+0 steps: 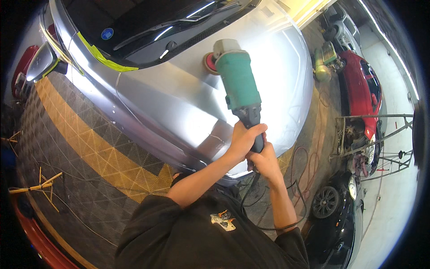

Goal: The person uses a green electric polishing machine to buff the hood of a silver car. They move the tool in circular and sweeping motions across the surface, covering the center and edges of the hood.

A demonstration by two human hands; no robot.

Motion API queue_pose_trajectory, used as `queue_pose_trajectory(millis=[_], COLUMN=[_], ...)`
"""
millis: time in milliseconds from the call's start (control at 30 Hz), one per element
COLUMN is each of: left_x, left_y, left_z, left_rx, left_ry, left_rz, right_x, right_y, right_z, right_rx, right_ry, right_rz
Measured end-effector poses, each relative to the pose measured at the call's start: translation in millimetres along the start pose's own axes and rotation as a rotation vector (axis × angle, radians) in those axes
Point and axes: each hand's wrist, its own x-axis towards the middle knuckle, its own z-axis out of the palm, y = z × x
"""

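The chief risk lies with the round red pad [209, 63] on the green-bodied power polisher [239, 78]: if the tool tips, its rim could dig into the glossy silver car hood [179, 103] and mark the paint; whether it sits flat cannot be told. Drifting off the hood's rear edge, it might catch the yellow-green masking tape [101, 55] or dark glass windshield [130, 27] there. The slack black power cord [264, 229], looping by the right forearm off the hood's near edge, could snag and jerk the tool. The polisher extends forward from the hands, its head over the hood. The left hand [243, 139] is wrapped round its black handle, the right hand [266, 162] closed round the handle's tail end, just behind and touching or nearly touching the left.
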Motion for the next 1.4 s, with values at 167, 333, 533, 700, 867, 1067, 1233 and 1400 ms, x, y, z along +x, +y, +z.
queue_pose_trajectory(millis=[167, 333, 533, 700, 867, 1067, 1233, 1400], left_x=[27.5, 11.9, -13.4, -5.2, 10.4, -1.7, -35.8, -31.1], left_y=[17.9, 21.6, 31.2, 29.1, 27.2, 25.7, 34.2, 39.4], left_z=[3.6, -6.4, -10.2, -5.0, -0.1, 1.3, 18.8, 25.9], left_rx=[-0.028, 0.013, -0.027, -0.106, -0.120, -0.039, -0.072, -0.071], left_ry=[-0.031, 0.080, 0.152, 0.127, 0.075, 0.162, 0.343, 0.379], left_rz=[0.000, 0.079, 0.108, 0.125, 0.109, 0.143, 0.130, 0.151], right_x=[24.2, 22.5, 12.3, 13.4, 18.9, 18.9, 6.8, 20.9], right_y=[-17.7, -26.3, -40.6, -38.7, -41.9, -32.7, -42.7, -53.7], right_z=[-8.3, 1.5, 7.3, 6.9, 2.1, -2.1, -17.5, -24.5], right_rx=[-0.047, -0.106, -0.156, -0.149, -0.155, -0.147, -0.090, -0.028], right_ry=[-0.010, -0.102, -0.198, -0.139, -0.104, -0.179, -0.413, -0.484], right_rz=[0.054, 0.018, 0.039, 0.019, 0.012, -0.005, 0.063, 0.090])
